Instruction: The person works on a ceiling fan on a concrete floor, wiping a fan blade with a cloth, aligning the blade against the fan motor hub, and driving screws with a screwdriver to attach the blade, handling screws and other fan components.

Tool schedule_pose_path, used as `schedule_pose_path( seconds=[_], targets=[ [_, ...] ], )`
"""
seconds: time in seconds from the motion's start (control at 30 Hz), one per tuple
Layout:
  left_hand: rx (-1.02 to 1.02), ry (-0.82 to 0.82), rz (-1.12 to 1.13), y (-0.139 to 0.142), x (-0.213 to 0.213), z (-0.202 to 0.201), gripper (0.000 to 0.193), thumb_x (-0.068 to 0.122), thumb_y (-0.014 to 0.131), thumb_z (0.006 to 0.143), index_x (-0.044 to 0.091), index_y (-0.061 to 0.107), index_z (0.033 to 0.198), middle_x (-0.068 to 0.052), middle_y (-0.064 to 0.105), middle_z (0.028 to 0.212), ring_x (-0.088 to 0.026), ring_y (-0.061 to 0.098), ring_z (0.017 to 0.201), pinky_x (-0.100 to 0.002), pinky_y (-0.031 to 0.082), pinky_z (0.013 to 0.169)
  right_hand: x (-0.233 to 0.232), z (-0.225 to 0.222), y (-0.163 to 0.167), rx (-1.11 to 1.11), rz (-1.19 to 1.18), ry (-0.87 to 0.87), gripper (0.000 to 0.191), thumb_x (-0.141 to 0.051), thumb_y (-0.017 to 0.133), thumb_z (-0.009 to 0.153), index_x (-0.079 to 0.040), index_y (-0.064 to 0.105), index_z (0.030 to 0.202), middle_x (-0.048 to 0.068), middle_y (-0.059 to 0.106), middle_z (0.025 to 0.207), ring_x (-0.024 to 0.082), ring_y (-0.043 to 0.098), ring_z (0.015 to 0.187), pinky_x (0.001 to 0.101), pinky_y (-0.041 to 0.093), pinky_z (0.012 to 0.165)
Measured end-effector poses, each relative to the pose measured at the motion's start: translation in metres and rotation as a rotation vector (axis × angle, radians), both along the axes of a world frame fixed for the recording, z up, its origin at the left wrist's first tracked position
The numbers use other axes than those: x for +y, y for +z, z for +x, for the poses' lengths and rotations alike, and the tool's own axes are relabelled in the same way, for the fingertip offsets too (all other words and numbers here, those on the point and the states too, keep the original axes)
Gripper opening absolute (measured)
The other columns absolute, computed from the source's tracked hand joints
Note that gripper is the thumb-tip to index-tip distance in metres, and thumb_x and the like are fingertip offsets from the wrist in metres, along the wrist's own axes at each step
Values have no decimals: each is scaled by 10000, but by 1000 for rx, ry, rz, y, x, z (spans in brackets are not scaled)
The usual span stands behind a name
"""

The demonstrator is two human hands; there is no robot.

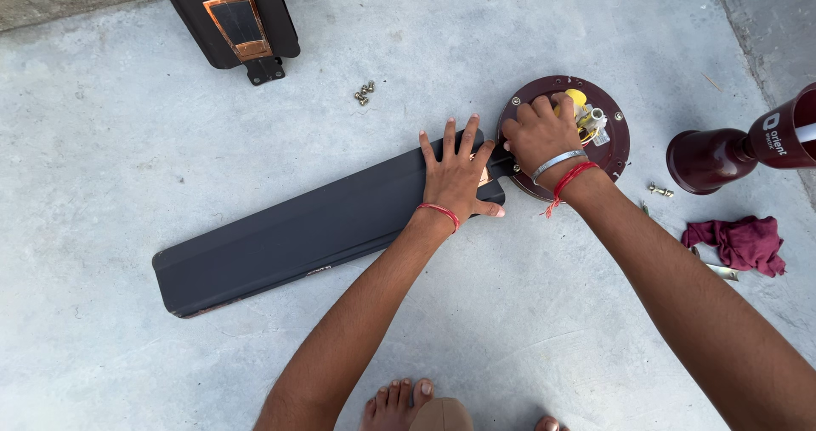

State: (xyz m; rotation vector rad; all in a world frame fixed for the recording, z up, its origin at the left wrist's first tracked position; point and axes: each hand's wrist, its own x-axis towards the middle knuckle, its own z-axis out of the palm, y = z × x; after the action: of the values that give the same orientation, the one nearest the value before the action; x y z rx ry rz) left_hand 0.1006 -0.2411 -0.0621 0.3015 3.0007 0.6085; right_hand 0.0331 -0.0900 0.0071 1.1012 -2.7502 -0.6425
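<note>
Fan blade [297,235] lies on the floor [127,142] at centre-left, its right end meeting the motor housing [616,142] at upper right. Second blade [229,19] upper left; loose screws [364,93] between them; cloth [744,242] far right.

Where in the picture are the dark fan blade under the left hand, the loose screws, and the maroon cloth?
dark fan blade [280,235]: head view, middle of its flat face.
loose screws [364,93]: head view, centre of the small pile.
maroon cloth [741,242]: head view, middle of the crumpled fabric.

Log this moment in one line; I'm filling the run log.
left hand: flat on fan blade | right hand: on motor housing | screws: loose on floor
</note>
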Motion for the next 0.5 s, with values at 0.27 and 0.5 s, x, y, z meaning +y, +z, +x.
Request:
schedule_pose_path(
  seconds=[0.27, 0.5],
  targets=[
    [10, 3, 0, 1, 1, 0, 1204, 784, 852, 445, 249, 471, 1454, -117, 142, 1639, -446, 106, 1506, -821, 74, 1125, 7, -2, 10, -111, -153, 28, 138, -281, 741, 876, -216, 774, 993, -15, 687, 981, 204, 587, 1131, 481, 337, 1133],
    [-14, -3, -21, 1, 0, 0, 1204, 787, 851, 460, 249, 462, 1464, -111, 139, 1647, -437, 105, 1519, -819, 74, 1133, 3, -2, 10, -82, -24, -9, 215, -385, 751, 886, -187, 772, 969, 25, 686, 986, 213, 577, 1106, 467, 336, 1111]
  ],
)
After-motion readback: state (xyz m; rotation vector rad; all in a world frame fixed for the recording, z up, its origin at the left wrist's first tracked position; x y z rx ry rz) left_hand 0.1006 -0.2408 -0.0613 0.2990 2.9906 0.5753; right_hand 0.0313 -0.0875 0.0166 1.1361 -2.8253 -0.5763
